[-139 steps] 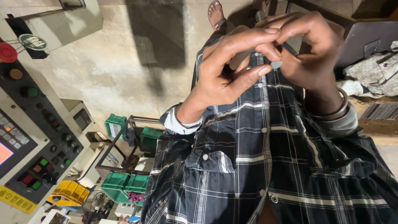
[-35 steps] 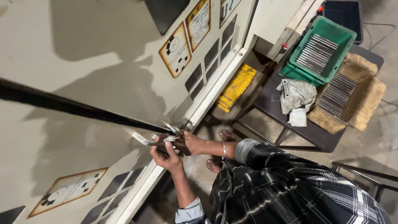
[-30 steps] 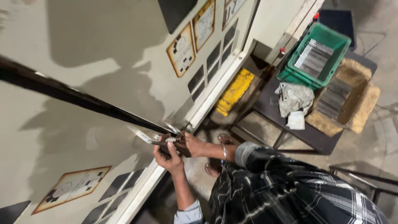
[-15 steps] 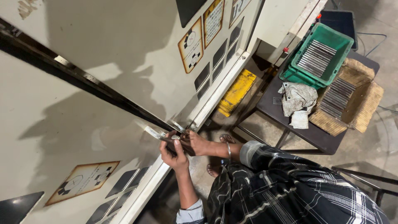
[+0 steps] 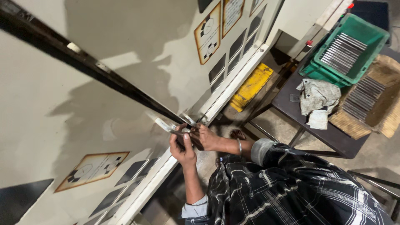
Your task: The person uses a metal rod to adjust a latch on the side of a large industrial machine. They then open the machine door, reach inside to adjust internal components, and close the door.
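My left hand [image 5: 183, 151] and my right hand [image 5: 207, 137] meet at the seam between two pale machine doors [image 5: 104, 121]. Both are closed around a small dark handle-like part [image 5: 188, 136] at the seam. What the part is cannot be made out. A pale metal latch piece [image 5: 165, 124] sticks out just left of my fingers, where a black gap [image 5: 104, 79] between the doors ends. My right wrist wears a metal bangle [image 5: 240, 146]. My checked shirt [image 5: 287, 187] fills the lower right.
A dark low table [image 5: 329, 139] stands to the right with a crumpled grey rag [image 5: 316, 98], a green crate [image 5: 354, 71] of metal strips and a cardboard box [image 5: 383, 121] of more strips. A yellow block [image 5: 252, 85] lies by the machine's base. Framed diagram plates [image 5: 93, 168] hang on the doors.
Both hands stay closed at the door seam while the view shifts slightly. Several seconds ago they pinched a small thing in front of my chest.
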